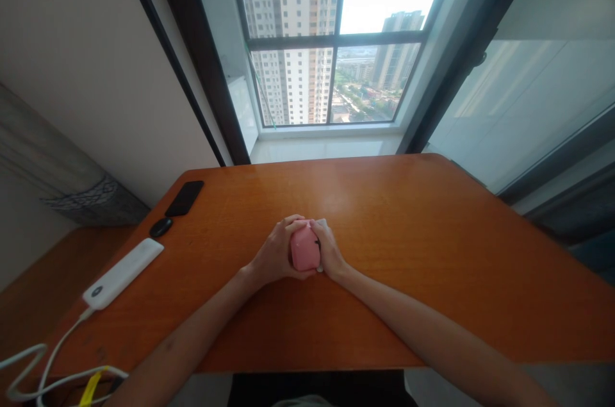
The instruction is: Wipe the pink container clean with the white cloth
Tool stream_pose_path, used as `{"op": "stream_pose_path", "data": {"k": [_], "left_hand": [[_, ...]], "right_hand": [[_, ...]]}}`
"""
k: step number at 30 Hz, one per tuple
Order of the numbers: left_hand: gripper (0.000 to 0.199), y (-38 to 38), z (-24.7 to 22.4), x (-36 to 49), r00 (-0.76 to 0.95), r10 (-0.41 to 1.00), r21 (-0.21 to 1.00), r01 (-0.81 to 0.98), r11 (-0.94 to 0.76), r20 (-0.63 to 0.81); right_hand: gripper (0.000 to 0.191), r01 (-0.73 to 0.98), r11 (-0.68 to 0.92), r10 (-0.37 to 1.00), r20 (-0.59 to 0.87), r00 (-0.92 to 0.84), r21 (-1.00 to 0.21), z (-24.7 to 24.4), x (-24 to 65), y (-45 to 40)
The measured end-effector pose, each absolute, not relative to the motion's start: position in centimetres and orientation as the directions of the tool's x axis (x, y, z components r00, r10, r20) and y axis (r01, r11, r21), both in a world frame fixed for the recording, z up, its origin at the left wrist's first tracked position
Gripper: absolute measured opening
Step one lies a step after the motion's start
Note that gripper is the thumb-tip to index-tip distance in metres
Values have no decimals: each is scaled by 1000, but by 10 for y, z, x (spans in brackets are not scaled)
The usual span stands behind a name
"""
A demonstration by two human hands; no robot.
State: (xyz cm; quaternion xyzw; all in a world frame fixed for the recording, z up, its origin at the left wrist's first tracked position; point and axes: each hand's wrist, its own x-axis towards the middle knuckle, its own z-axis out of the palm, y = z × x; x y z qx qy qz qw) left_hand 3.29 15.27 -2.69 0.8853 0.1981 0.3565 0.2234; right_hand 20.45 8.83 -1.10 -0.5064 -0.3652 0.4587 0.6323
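Our bare forearms (423, 323) reach in from the bottom corners and meet near the middle of an orange wood-grain table (408, 215). Both hands are closed and gripping: our left hand (275, 253) curls around the left side of a pink rounded object (305, 249), and our right hand (329, 248) presses against its right side, with the two hands touching along its top. The hands cover much of the pink object, so we cannot tell exactly what it is. A bit of something white (321, 224) shows just beyond it, against our right hand. Toward the left of the table, well apart from our hands, lie a black smartphone (184, 198), a small black oval object (160, 227) just beside it, and a white power bank (122, 274) set at a slant. A white cable (50, 359) runs from the power bank past the table's near corner, close to a yellow tag (91, 388). Beyond the far edge of the table, a tall window (331, 41) looks out on high-rise towers (293, 29).
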Motion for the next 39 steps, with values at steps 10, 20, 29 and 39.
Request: {"op": "stream_pose_path", "data": {"k": [10, 20, 29, 39], "left_hand": [[79, 141, -26, 41, 629, 708, 870, 101, -483, 321], [121, 159, -30, 24, 728, 427, 448, 183, -875, 536], [98, 148, -23, 37, 624, 652, 739, 171, -652, 431], [132, 154, -30, 28, 710, 504, 652, 83, -753, 492]], "right_hand": [[60, -126, 54, 962, 18, 273, -991, -17, 206, 82], [57, -208, 50, 961, -9, 275, -977, -20, 207, 87], [58, -195, 66, 954, 5, 298, -979, -23, 205, 87], [55, -200, 28, 965, -26, 262, -979, -17, 207, 85]]}}
